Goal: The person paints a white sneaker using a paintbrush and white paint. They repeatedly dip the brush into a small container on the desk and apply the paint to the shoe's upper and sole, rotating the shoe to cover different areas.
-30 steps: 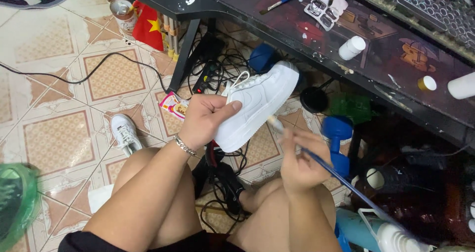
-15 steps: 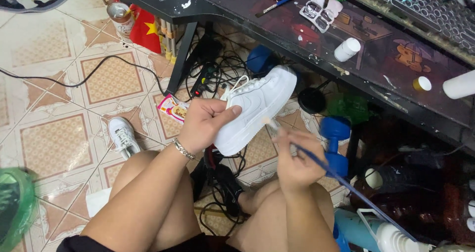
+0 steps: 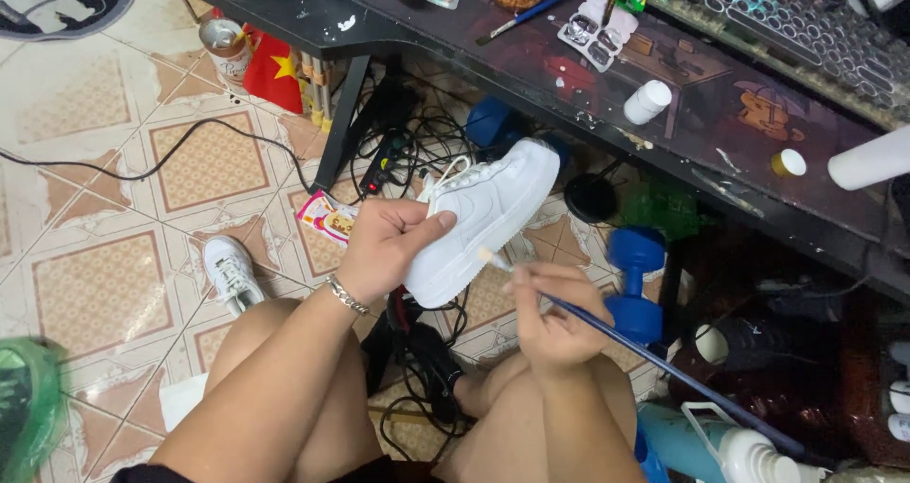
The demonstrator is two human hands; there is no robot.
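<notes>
Head view: tiled floor [image 3: 114, 189], cluttered dark desk [image 3: 531, 66].

The floor [image 3: 104, 218] is glossy cream tile with brown patterned squares, its grout worn. A dark worktop [image 3: 531, 75] on black legs crosses the upper frame, its top spattered with paint. Black cables [image 3: 417, 151] tangle in the shadow beneath it. Light is even.

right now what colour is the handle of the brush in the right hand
Dark blue: the brush handle shows best in the head view.
</notes>
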